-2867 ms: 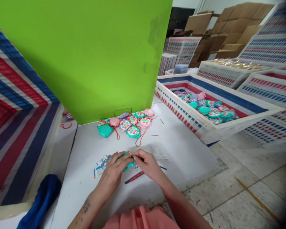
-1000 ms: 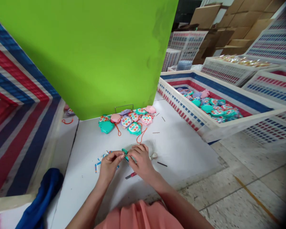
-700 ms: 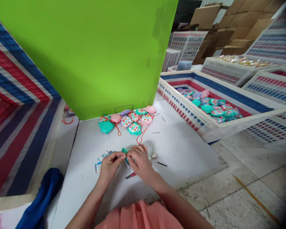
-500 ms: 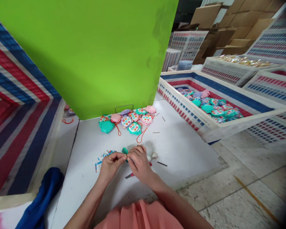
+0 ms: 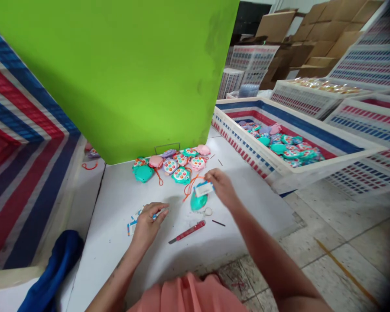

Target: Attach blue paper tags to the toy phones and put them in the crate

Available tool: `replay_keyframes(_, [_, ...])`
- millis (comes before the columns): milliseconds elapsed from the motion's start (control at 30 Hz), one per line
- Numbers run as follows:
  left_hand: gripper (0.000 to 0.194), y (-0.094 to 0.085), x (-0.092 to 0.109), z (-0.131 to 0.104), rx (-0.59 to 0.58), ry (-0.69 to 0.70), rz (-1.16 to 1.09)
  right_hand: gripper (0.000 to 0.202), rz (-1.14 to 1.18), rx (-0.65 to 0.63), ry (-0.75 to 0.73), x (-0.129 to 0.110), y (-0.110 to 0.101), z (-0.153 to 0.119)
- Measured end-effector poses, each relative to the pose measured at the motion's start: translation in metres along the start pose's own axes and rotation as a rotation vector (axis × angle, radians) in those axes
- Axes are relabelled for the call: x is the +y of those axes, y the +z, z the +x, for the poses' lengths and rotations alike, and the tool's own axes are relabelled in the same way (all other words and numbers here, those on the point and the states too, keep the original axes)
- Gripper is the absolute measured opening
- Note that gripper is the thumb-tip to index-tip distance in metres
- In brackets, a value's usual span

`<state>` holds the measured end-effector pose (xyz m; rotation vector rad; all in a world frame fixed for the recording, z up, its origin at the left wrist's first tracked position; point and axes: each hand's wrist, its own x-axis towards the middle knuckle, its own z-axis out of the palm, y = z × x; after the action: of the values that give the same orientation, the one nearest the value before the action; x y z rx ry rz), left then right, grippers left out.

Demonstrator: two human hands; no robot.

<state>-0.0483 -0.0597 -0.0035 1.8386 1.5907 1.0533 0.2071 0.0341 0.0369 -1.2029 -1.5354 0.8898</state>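
Note:
My right hand is closed in a pinch at the orange cord. A white card with blue edges is at its fingers, partly over a green animal-shaped toy. Whether the toy hangs or rests on the table I cannot tell. My left hand is over several printed cards, its thumb and forefinger apart. A red-handled cutter with a dark blade lies between the hands. Near it are a metal ring and a thin dark strip.
Several turtle-like dotted toys lie below a tall green panel. At right stands a white crate of similar toys. A striped-lined crate and a blue cloth are at left.
The hands were together over the green toy; now they are apart. My right hand has moved right and away from me with the cord, card and toy. The cutter is uncovered.

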Motion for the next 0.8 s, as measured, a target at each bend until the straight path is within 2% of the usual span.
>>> replay_keyframes(67, [0.020,0.003,-0.006,-0.001,-0.056,0.001,0.072,0.015,-0.127,0.126,0.042,0.004,-0.050,0.031])
replay_keyframes(100, [0.019,0.006,-0.009,-0.002,-0.092,0.003,0.101,0.013,-0.209,0.230,0.035,0.005,-0.076,0.045])
replay_keyframes(200, [0.019,0.018,-0.012,-0.006,-0.214,0.010,0.179,0.015,-0.500,0.727,-0.170,0.000,-0.144,0.076])
replay_keyframes(233, [0.019,0.024,-0.011,-0.007,-0.255,0.010,0.211,0.019,-0.553,0.861,-0.236,-0.002,-0.158,0.081])
replay_keyframes(267, [0.019,0.029,-0.010,-0.008,-0.295,0.010,0.249,0.023,-0.587,0.936,-0.293,-0.004,-0.165,0.082])
replay_keyframes(300, [0.018,0.035,-0.007,-0.008,-0.330,0.008,0.288,0.027,-0.606,0.949,-0.336,-0.006,-0.164,0.080])
replay_keyframes(367, [0.018,0.044,-0.002,-0.008,-0.382,0.005,0.364,0.026,-0.591,0.806,-0.380,-0.005,-0.141,0.063])
replay_keyframes(400, [0.017,0.048,0.001,-0.007,-0.398,0.007,0.395,0.023,-0.560,0.665,-0.380,-0.003,-0.120,0.050])
replay_keyframes(500, [0.014,0.054,0.004,-0.002,-0.413,0.023,0.465,0.017,-0.383,0.277,-0.330,0.010,-0.038,-0.001])
replay_keyframes(600, [0.013,0.057,0.000,0.000,-0.402,0.058,0.487,0.020,-0.131,-0.054,-0.154,0.026,0.039,-0.050])
replay_keyframes(633, [0.013,0.057,-0.002,0.000,-0.397,0.072,0.484,0.021,-0.054,-0.125,-0.102,0.032,0.058,-0.063])
replay_keyframes(700, [0.017,0.059,-0.005,-0.001,-0.390,0.095,0.485,0.022,0.087,-0.186,-0.015,0.040,0.083,-0.081])
replay_keyframes(800, [0.021,0.063,-0.008,-0.004,-0.372,0.122,0.506,0.023,0.200,-0.198,0.046,0.048,0.096,-0.091])
